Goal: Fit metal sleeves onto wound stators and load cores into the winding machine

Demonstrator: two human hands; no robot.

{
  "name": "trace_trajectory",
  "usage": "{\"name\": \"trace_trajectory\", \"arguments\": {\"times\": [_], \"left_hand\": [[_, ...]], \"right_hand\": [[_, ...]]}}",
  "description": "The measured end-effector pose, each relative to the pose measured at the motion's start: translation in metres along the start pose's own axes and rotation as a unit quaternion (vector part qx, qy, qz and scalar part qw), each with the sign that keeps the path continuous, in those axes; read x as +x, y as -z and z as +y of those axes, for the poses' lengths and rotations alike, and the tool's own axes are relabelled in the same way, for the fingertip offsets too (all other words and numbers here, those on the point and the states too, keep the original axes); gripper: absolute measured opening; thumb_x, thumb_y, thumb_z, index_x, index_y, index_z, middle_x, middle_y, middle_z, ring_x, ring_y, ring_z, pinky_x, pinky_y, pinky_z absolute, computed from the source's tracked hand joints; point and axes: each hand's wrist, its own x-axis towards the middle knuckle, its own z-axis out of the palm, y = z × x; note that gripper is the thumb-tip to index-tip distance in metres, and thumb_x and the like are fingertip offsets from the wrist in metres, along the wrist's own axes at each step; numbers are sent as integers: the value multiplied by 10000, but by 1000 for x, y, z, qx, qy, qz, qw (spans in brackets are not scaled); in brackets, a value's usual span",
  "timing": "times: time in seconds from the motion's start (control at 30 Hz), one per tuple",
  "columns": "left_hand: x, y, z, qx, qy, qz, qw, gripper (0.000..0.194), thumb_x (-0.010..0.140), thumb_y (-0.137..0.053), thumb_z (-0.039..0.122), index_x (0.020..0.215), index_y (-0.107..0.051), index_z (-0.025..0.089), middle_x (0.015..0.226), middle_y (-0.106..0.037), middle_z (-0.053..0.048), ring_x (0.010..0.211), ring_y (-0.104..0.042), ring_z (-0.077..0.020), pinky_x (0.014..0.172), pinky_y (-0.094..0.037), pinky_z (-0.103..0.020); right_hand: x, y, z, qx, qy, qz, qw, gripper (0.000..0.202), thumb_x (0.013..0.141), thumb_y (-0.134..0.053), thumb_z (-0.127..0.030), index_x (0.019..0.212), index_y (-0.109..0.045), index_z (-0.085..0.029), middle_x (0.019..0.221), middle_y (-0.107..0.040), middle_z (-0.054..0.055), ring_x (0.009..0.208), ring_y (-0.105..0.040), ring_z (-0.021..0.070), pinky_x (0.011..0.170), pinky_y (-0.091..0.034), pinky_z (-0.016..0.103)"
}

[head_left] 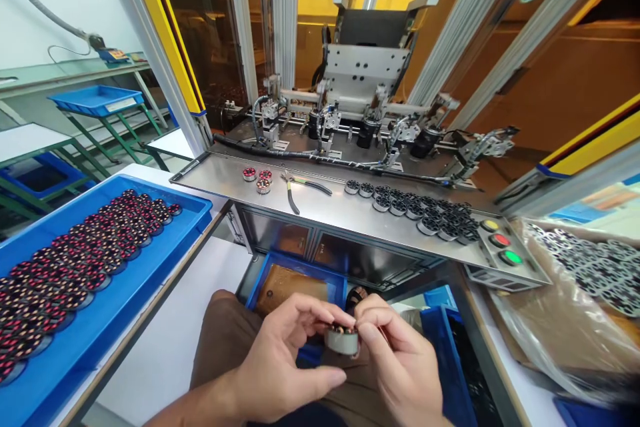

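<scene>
Stator (342,341) sits between left grip (280,353) and right grip (403,360).

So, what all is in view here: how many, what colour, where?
wound part: one, silver and copper, between the hands
red-topped parts: three, on the metal ledge, left
pliers: one pair, dark and yellowish, mid-ledge
black-topped parts: many, ledge, right of pliers
buttons: three; yellow, red, green; ledge's right end
machine: one, silver and black, behind ledge
tray: one, blue, left
copper-topped parts: many, red and black too, in tray
carton: one, brown, plastic-draped, far right
flat pieces: many, grey, in carton
floor bin: one, blue, below ledge
side bin: one, blue, lower right
legs: two, brown trousers, bottom
left hand: one, left of wound part
right hand: one, right of it
</scene>
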Motion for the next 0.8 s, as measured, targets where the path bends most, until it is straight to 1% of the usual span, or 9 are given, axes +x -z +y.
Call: {"name": "trace_trajectory", "arguments": {"times": [0.1, 0.2, 0.27, 0.33, 0.47, 0.53, 0.6, 0.67, 0.8], "left_hand": [[3, 2, -2, -117, 67, 16, 991, 515, 626, -910, 197, 1037, -600, 205, 1105, -715, -61, 1143, -641, -198, 971, -502, -277], [7, 2, -7, -161, 174, -16, 971, 428, 747, -813, 417, 998, -607, 138, 906, -713, -74, 803, -717, -144, 690, -558, -208], [8, 0, -10, -176, 232, -71, 954, 392, 818, -735, 453, 969, -599, 118, 783, -710, -74, 607, -704, -136, 522, -530, -192], [9, -1, -10, -179, 231, -71, 954, 349, 819, -749, 397, 960, -601, 114, 780, -723, -80, 615, -720, -154, 526, -550, -208], [9, -1, -7, -161, 190, -12, 968, 274, 811, -776, 289, 953, -623, 112, 817, -752, -79, 716, -741, -150, 636, -578, -219], [8, -1, -7, -163, 189, -12, 968, 292, 806, -781, 299, 968, -622, 116, 845, -770, -101, 726, -747, -164, 629, -575, -222], [8, -1, -8, -165, 189, -11, 968, 306, 799, -787, 306, 976, -621, 120, 859, -776, -111, 729, -748, -170, 628, -575, -231], [8, -2, -8, -162, 194, -11, 967, 290, 804, -783, 294, 973, -625, 120, 843, -776, -106, 710, -739, -158, 629, -576, -232], [10, -6, -3, -161, 202, 1, 966, 270, 793, -795, 276, 943, -640, 113, 799, -752, -58, 651, -712, -114, 624, -573, -211]], "right_hand": [[7, 8, -13, -111, 140, -33, 983, 124, 956, -555, -153, 858, -627, -178, 739, -601, 17, 690, -596, 119, 617, -504, 216], [12, 16, -22, -195, 234, -72, 950, 92, 953, -553, -118, 947, -636, -157, 785, -647, 50, 724, -641, 128, 622, -544, 213], [14, 20, -27, -231, 268, -81, 932, 93, 954, -549, -109, 960, -633, -150, 788, -654, 57, 733, -654, 134, 619, -560, 215], [16, 24, -28, -233, 289, -90, 924, 106, 949, -540, -92, 974, -628, -145, 779, -645, 56, 735, -650, 140, 635, -573, 236], [17, 34, -23, -203, 264, -101, 938, 180, 908, -615, -118, 1086, -607, -144, 943, -638, 101, 916, -640, 200, 778, -584, 333], [16, 39, -18, -183, 220, -89, 954, 392, 889, -690, -212, 1247, -540, -154, 1131, -599, 151, 1096, -595, 258, 912, -550, 417], [16, 42, -14, -155, 191, -91, 965, 554, 879, -721, -309, 1349, -463, -169, 1215, -556, 174, 1172, -553, 287, 960, -520, 464], [17, 42, -14, -138, 189, -114, 966, 508, 877, -722, -334, 1305, -497, -178, 1144, -580, 150, 1089, -585, 264, 893, -542, 430], [22, 35, -23, -146, 226, -136, 953, 226, 914, -672, -228, 1116, -597, -158, 906, -602, 79, 805, -601, 180, 691, -546, 337]]}}
